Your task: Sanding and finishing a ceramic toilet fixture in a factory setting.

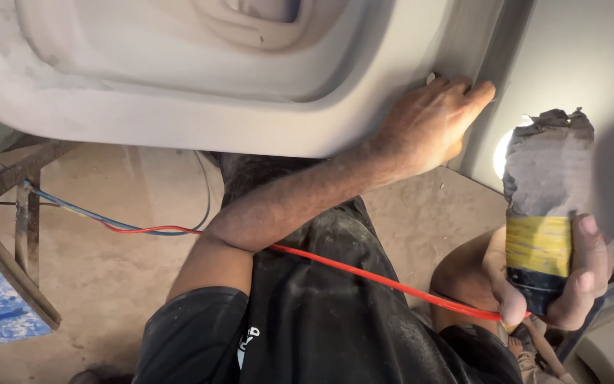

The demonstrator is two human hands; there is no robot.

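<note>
Nearest, low on the right, a taped tool (545, 213) is gripped upright in the right hand (570, 274), thumb and fingers closed round its black and yellow wrapping; its grey, dusty upper part stands clear of the panel, touching nothing. A red hose (364, 274) is seen running from under that hand leftward across the dark clothing, joined by a blue hose (72, 210) near the metal stand (26, 213) at the left.

Farther off, the left hand (431, 121) is laid on the right edge of the grey panel (179, 114), fingers curled into the seam, holding nothing. The panel is seen matt and dusty all over, so much surface work is judged already done. With the tool lifted away, the seam is probably being felt; what remains cannot be told.
</note>
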